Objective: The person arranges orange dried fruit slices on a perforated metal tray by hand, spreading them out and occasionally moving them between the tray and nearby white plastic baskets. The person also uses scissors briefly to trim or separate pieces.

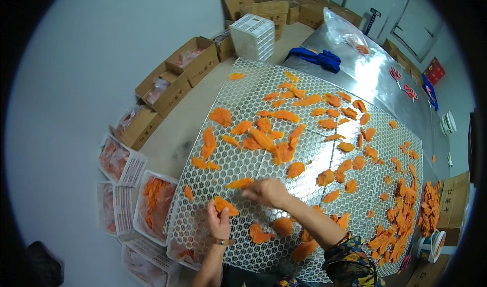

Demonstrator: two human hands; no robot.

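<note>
My left hand (219, 218), with a band at the wrist, grips a flat orange piece of dried fruit (227, 206) between thumb and fingers. Just right of it, my right hand (266, 193) has its fingertips low at the near end of another orange slice (240, 183); the fingers are blurred, and whether they hold it cannot be told. Both hands are over a white honeycomb mesh rack (243, 226). Many orange pieces lie spread across the mesh, with a dense heap (403, 214) at its right side.
White plastic baskets (156, 207) with bagged orange pieces stand left of the rack. Beyond are cardboard boxes (171, 93) and stacked white crates (253, 37). A metal table (384, 93) bears a blue cloth (315, 58), red-handled scissors (411, 93) and a plastic bag (344, 30). A white tub (432, 246) stands right.
</note>
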